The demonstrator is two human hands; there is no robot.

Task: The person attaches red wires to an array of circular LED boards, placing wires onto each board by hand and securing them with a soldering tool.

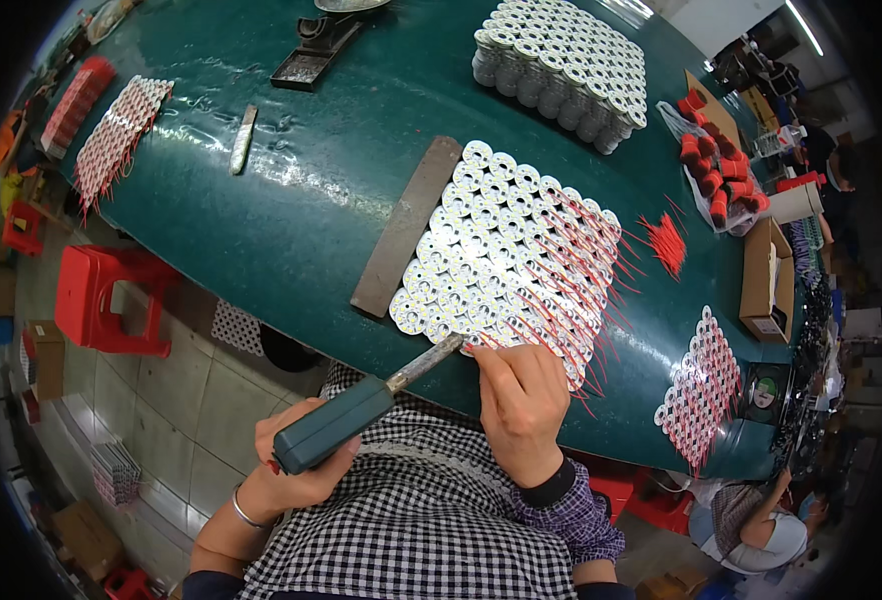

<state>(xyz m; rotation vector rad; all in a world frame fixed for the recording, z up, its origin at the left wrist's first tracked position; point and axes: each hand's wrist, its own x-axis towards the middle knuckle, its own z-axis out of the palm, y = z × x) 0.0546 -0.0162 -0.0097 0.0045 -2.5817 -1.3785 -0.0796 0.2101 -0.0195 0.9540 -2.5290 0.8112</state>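
My left hand (pixel 306 455) is wrapped round the dark green handle of a soldering iron (pixel 333 425). The iron's metal tip rests at the near edge of a panel of round white LED boards (pixel 481 240). Beside that tip, my right hand (pixel 523 405) has thumb and fingers pinched together on a thin red wire, largely hidden by the fingertips. Rows of red wires (pixel 571 280) stick out from the boards on the panel's right half. A flat brown bar (pixel 406 230) lies along the panel's left edge.
Loose red wires (pixel 666 243) lie right of the panel. Farther off are stacked white panels (pixel 561 70), red wire bundles (pixel 716 165) and a cardboard box (pixel 767 280). A wired panel (pixel 701 390) lies at the right. A red stool (pixel 111 300) stands left; a co-worker (pixel 751 525) sits lower right.
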